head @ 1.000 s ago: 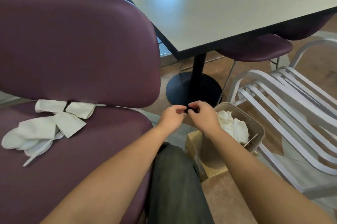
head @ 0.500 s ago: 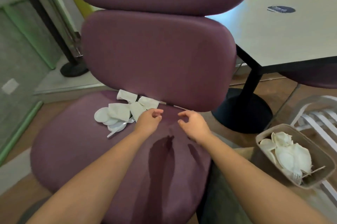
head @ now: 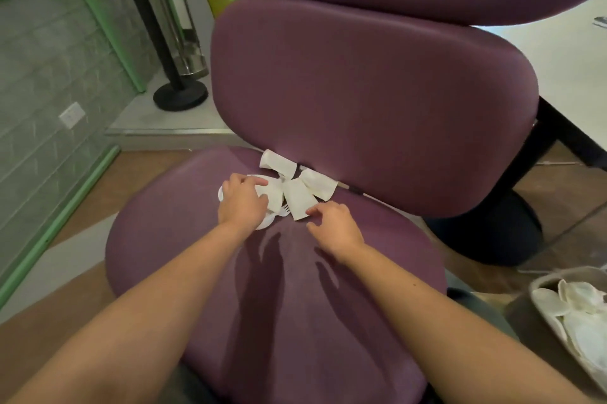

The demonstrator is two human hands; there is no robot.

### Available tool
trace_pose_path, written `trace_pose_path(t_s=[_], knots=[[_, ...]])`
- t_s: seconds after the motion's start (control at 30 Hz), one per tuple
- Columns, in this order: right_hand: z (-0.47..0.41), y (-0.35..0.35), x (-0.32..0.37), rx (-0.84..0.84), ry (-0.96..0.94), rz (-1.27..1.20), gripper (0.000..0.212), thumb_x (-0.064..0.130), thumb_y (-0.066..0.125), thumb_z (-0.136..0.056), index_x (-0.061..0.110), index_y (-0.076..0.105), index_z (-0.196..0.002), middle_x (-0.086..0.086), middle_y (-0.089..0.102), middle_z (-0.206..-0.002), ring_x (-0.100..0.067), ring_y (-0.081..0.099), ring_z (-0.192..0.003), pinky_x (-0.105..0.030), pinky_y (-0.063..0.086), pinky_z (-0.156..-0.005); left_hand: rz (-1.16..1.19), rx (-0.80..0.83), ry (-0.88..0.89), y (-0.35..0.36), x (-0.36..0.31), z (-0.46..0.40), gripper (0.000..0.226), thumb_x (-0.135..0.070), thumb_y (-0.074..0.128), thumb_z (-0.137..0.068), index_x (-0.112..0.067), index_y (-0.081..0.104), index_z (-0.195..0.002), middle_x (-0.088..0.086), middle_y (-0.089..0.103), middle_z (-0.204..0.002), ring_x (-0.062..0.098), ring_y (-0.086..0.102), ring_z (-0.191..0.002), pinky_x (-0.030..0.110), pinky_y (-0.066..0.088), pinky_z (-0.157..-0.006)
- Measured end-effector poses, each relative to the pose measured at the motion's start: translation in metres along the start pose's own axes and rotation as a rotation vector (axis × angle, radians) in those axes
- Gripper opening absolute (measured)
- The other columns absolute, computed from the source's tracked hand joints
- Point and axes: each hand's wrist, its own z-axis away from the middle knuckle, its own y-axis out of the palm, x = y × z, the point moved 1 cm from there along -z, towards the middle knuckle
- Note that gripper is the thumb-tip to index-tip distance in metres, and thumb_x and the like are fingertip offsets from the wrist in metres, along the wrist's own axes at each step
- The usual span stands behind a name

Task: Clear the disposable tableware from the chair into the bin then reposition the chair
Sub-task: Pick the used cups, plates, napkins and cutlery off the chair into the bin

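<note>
The task is sitting partway through, by the look of it. The bin point(head: 538, 292), at the lower right beside the chair, is already holding a heap of white disposables, so some clearing seems done. What is left is lying at the back edge of the chair seat point(head: 170, 239), right where it meets the backrest point(head: 371, 101): a cluster of flattened white paper cups point(head: 297, 190), a few round white plates point(head: 222, 195) under them, and a plastic fork point(head: 285, 208) poking out between.

The left hand point(head: 241, 203) is lying over the left part of the pile with its fingers curled down onto a cup and the plates; whether it is actually gripping yet or only pressing, I cannot tell. The right hand point(head: 331, 223) is hovering just beside the nearest cup, fingers loosely bent and holding nothing, its fingertips at or almost at the cup's lower edge.

Judging from this, the last batch is about to be gathered. Carrying it to the bin is remaining, and so is repositioning the chair, which is standing turned away from the table point(head: 571, 81) at the right edge.
</note>
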Motion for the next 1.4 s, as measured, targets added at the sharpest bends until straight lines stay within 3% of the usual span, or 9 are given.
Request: trace_pose_path(t_s=[0.13,0.33,0.53,0.7,0.87,1.03,1.2,1.3,1.4], knots=[[-0.015,0.028,0.013,0.085,-0.034,0.033,0.034,0.023,0.052,-0.093,0.022,0.062,-0.125,-0.002,0.056,-0.126,-0.021,0.038,-0.127,-0.037,0.042,-0.101,-0.175,-0.052,0.124,0.001,0.013,-0.019,0.049,-0.034,0.060,-0.090,-0.025,0.047,-0.137,0.002,0.036,-0.142,0.025,0.031,-0.128,0.039,0.041,-0.093],[-0.036,0.058,0.026,0.060,-0.066,0.185,0.037,0.025,0.046,-0.095,0.024,0.056,-0.131,-0.006,0.051,-0.122,-0.027,0.042,-0.118,-0.039,0.039,-0.099,-0.348,0.058,0.156,0.011,0.026,-0.049,0.069,-0.051,0.054,-0.092,-0.027,0.025,-0.150,-0.003,0.027,-0.156,0.023,0.024,-0.138,0.041,0.031,-0.105],[-0.049,0.079,0.030,0.024,-0.091,0.305,0.044,0.026,0.044,-0.095,0.028,0.045,-0.139,-0.005,0.048,-0.120,-0.026,0.043,-0.113,-0.037,0.032,-0.097,-0.372,-0.013,0.140,0.014,0.047,-0.055,0.070,-0.054,0.057,-0.088,-0.027,0.032,-0.148,0.005,0.041,-0.139,0.027,0.034,-0.128,0.040,0.030,-0.102],[-0.042,0.083,0.030,-0.027,-0.196,0.343,0.029,0.032,0.046,-0.098,0.028,0.058,-0.124,-0.001,0.051,-0.118,-0.024,0.046,-0.112,-0.035,0.035,-0.094,-0.331,-0.002,0.039,0.007,0.049,-0.056,0.083,-0.058,0.068,-0.078,-0.025,0.034,-0.146,0.006,0.037,-0.134,0.026,0.037,-0.124,0.041,0.029,-0.102],[-0.022,0.082,0.026,-0.030,-0.258,0.267,0.025,0.035,0.051,-0.097,0.027,0.067,-0.114,-0.001,0.053,-0.109,-0.025,0.047,-0.106,-0.035,0.038,-0.091,-0.150,0.003,0.045,0.000,0.043,-0.046,0.073,-0.040,0.082,-0.071,-0.022,0.045,-0.132,0.005,0.037,-0.127,0.027,0.048,-0.116,0.041,0.035,-0.098],[-0.002,0.062,0.013,-0.084,-0.249,0.195,0.024,0.031,0.050,-0.097,0.028,0.070,-0.109,0.003,0.054,-0.102,-0.022,0.046,-0.102,-0.033,0.040,-0.087,-0.017,0.025,0.062,-0.008,0.039,-0.037,0.041,-0.029,0.077,-0.079,-0.016,0.053,-0.109,0.004,0.055,-0.115,0.027,0.049,-0.110,0.038,0.043,-0.088],[0.014,0.026,-0.007,-0.189,-0.091,0.103,0.021,0.029,0.051,-0.096,0.026,0.068,-0.108,0.005,0.062,-0.099,-0.020,0.048,-0.096,-0.036,0.042,-0.087,0.000,0.026,0.095,-0.020,0.021,-0.026,0.032,-0.036,0.066,-0.087,-0.016,0.058,-0.111,0.003,0.061,-0.110,0.025,0.054,-0.105,0.034,0.040,-0.080],[0.031,0.002,-0.019,-0.248,0.052,-0.133,0.021,0.021,0.058,-0.090,0.023,0.064,-0.110,0.004,0.066,-0.086,-0.018,0.050,-0.095,-0.034,0.045,-0.083,0.098,0.048,0.135,-0.025,-0.008,-0.007,0.026,-0.035,0.061,-0.091,-0.016,0.058,-0.108,-0.002,0.061,-0.099,0.021,0.057,-0.095,0.033,0.040,-0.075],[0.054,-0.026,-0.034,-0.327,0.197,-0.349,0.018,0.018,0.064,-0.086,0.022,0.059,-0.103,0.007,0.065,-0.076,-0.016,0.060,-0.083,-0.030,0.047,-0.073,0.210,0.182,0.174,-0.016,-0.043,0.014,0.025,-0.038,0.058,-0.092,-0.019,0.054,-0.109,-0.003,0.064,-0.096,0.020,0.060,-0.091,0.038,0.047,-0.081]])
